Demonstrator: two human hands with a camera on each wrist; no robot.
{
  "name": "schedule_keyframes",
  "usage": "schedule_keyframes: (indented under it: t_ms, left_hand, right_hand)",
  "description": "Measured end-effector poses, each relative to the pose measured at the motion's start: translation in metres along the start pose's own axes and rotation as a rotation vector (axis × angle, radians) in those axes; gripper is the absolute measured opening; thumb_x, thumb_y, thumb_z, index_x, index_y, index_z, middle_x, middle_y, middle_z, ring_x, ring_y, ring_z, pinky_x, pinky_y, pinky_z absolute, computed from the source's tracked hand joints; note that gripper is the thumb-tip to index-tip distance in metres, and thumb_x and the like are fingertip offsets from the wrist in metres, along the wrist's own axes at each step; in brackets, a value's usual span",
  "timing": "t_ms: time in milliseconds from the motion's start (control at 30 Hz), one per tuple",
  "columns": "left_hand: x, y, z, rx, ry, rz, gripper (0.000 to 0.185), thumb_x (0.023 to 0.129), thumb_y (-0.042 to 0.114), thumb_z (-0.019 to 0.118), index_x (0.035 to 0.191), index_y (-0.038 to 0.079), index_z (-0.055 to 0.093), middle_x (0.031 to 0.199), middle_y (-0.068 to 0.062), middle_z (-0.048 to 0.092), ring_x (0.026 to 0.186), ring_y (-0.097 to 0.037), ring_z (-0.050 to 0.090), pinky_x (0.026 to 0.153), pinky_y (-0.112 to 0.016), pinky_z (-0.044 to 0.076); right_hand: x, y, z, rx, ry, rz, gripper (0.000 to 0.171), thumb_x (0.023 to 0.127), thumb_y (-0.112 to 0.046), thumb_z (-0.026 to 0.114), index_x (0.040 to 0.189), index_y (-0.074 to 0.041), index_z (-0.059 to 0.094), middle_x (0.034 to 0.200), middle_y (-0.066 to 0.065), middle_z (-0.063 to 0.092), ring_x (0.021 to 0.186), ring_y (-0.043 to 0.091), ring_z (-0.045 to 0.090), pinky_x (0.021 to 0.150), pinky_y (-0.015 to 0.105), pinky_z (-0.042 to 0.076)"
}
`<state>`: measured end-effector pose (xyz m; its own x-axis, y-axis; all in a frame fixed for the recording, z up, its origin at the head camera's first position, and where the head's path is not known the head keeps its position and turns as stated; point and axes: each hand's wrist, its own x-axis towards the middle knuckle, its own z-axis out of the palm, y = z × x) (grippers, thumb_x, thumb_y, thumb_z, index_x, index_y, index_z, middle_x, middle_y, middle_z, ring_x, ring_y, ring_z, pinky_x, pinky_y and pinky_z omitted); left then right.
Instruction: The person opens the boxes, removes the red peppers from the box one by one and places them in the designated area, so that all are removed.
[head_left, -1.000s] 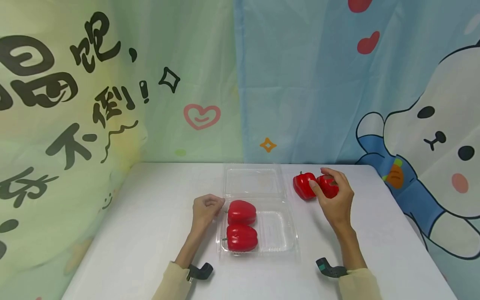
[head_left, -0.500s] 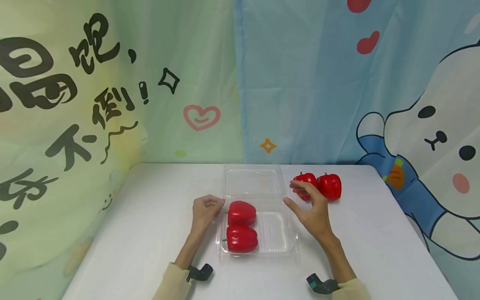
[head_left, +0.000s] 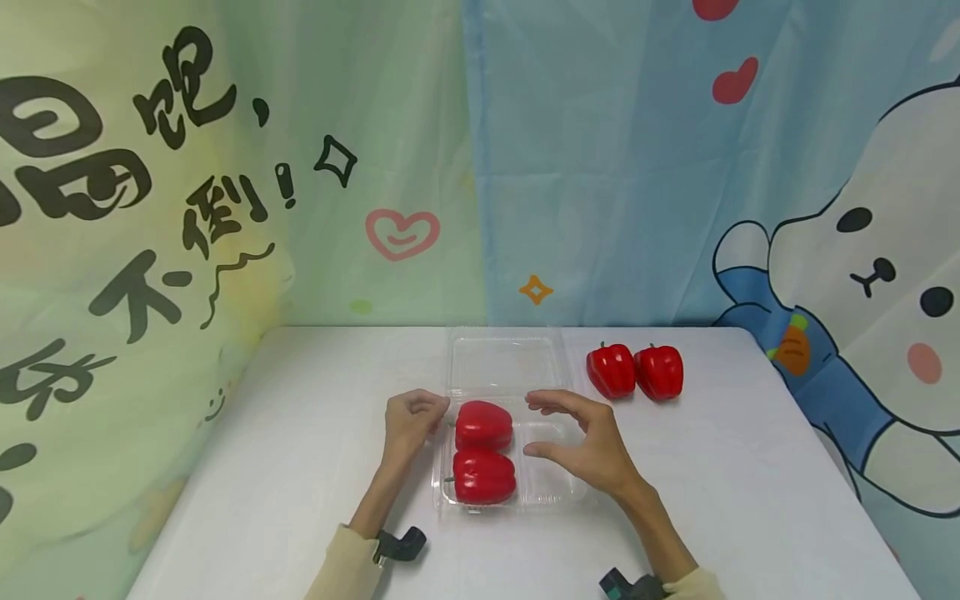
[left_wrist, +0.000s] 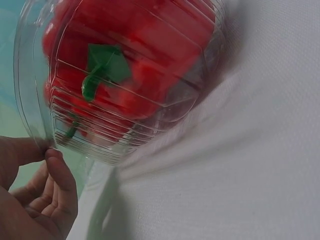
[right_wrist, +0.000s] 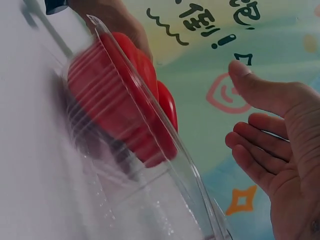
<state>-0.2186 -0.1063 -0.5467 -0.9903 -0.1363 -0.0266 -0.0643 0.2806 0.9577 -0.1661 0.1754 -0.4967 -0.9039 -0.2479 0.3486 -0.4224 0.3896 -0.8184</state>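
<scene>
the right hand (head_left: 592, 454) has come away from the two loose red peppers (head_left: 634, 372) at right of centre and now hovers, fingers relaxed and holding nothing, over the bare half of the clear clamshell box (head_left: 555, 487) — so it returns without a pepper. the left hand (head_left: 408, 421) still pinches the box's left rim; two peppers in the box (head_left: 483, 454) lie mid-frame on the counter (head_left: 300, 467).

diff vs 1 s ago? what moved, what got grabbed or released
The right hand let go of the right-hand loose pepper and moved left and toward the person; it now hovers open and empty over the clear container. Unchanged: left hand at the container's left edge, two peppers inside, both loose peppers on the table.
</scene>
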Motion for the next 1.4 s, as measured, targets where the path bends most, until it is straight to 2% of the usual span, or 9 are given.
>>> schedule_keyframes:
  t_ms: [233,433,600,800,1133,1400]
  left_hand:
    - [0.000,0.000,-0.001,-0.004,0.000,-0.003,0.017,0.088,0.024,0.075,0.085,0.007,0.073,0.069,-0.011,0.072,0.057,-0.015,0.063,0.051,-0.025,0.049]
    - [-0.001,0.000,-0.001,0.005,0.003,-0.003,0.016,0.089,0.023,0.074,0.084,0.008,0.073,0.070,-0.012,0.072,0.058,-0.016,0.064,0.052,-0.026,0.050]
    - [0.001,0.001,-0.001,0.009,0.009,0.008,0.017,0.089,0.024,0.074,0.084,0.008,0.073,0.071,-0.012,0.073,0.059,-0.016,0.064,0.052,-0.025,0.049]
    - [0.000,0.000,-0.001,0.021,0.009,-0.002,0.017,0.087,0.024,0.075,0.083,0.007,0.073,0.071,-0.011,0.073,0.059,-0.016,0.063,0.051,-0.025,0.049]
    - [-0.001,0.002,-0.001,0.015,0.010,0.014,0.017,0.088,0.023,0.075,0.083,0.007,0.073,0.073,-0.011,0.074,0.061,-0.017,0.064,0.052,-0.026,0.050]
    - [-0.001,0.001,0.000,0.009,0.010,0.013,0.017,0.088,0.024,0.075,0.084,0.007,0.073,0.072,-0.011,0.074,0.060,-0.016,0.064,0.052,-0.025,0.050]
  right_hand:
    - [-0.004,-0.008,0.010,0.018,-0.068,-0.004,0.067,0.069,-0.020,0.092,0.131,-0.019,0.066,0.127,-0.006,0.072,0.111,0.015,0.070,0.097,0.055,0.055]
    - [-0.008,-0.008,0.019,0.030,-0.130,-0.034,0.064,0.071,-0.020,0.092,0.130,-0.015,0.067,0.126,0.000,0.073,0.111,0.024,0.070,0.094,0.056,0.055]
    - [-0.009,-0.007,0.026,0.051,-0.161,-0.012,0.062,0.070,-0.022,0.092,0.128,-0.018,0.068,0.125,-0.009,0.072,0.108,0.028,0.070,0.095,0.061,0.053]
    - [-0.016,-0.008,0.034,0.057,-0.184,0.037,0.065,0.069,-0.026,0.092,0.130,-0.021,0.068,0.126,-0.013,0.071,0.108,0.024,0.070,0.094,0.057,0.055]
    - [-0.017,-0.009,0.039,0.042,-0.211,0.027,0.068,0.069,-0.029,0.092,0.131,-0.021,0.067,0.128,-0.013,0.070,0.110,0.017,0.070,0.093,0.052,0.057]
    - [-0.018,-0.010,0.038,0.002,-0.247,0.065,0.071,0.068,-0.030,0.093,0.133,-0.025,0.065,0.129,-0.017,0.068,0.110,0.008,0.068,0.093,0.046,0.058]
